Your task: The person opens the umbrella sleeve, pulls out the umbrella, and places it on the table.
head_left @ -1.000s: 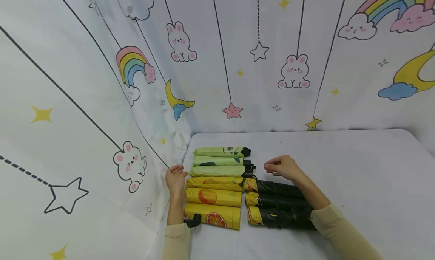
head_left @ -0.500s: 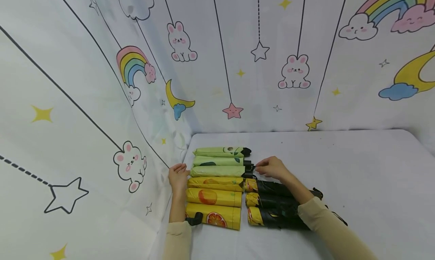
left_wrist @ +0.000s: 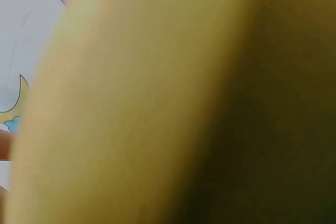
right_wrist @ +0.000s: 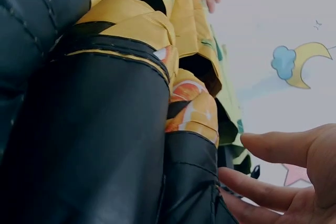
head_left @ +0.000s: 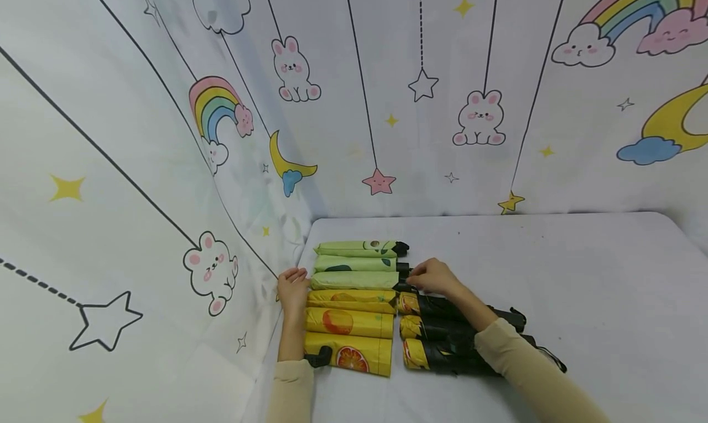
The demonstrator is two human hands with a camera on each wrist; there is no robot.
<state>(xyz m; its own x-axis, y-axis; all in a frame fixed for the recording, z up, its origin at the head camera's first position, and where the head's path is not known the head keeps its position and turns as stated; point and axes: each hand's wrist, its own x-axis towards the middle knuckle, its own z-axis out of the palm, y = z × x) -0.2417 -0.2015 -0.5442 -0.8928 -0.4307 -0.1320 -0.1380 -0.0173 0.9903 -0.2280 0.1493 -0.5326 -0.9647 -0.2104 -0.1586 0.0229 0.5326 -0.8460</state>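
My left hand (head_left: 293, 284) is at the left end of the nearest light green folded umbrella (head_left: 354, 280), its fingers loosely bent and holding nothing. At the other end, my right hand (head_left: 436, 276) has its fingertips right at that umbrella's black handle (head_left: 403, 286). The right wrist view shows the right thumb (right_wrist: 278, 148) and fingers extended, with a gap between them. Two more green umbrellas (head_left: 354, 264) lie behind, one with an avocado print. A blurred, yellowish sleeve (left_wrist: 131, 98) fills most of the left wrist view and hides the left hand's work.
Several yellow, orange-printed covers (head_left: 348, 322) lie in front of the green umbrellas; open, dark ends show in the right wrist view. Right of them, under the right forearm, lie black folded umbrellas (head_left: 442, 329) with yellow tips. A printed white curtain (head_left: 343, 103) surrounds the white table (head_left: 608, 300).
My right hand has moved left from above the table to the green umbrella's handle. My left hand has shifted slightly right, against the umbrella's left end. The umbrellas have barely moved.
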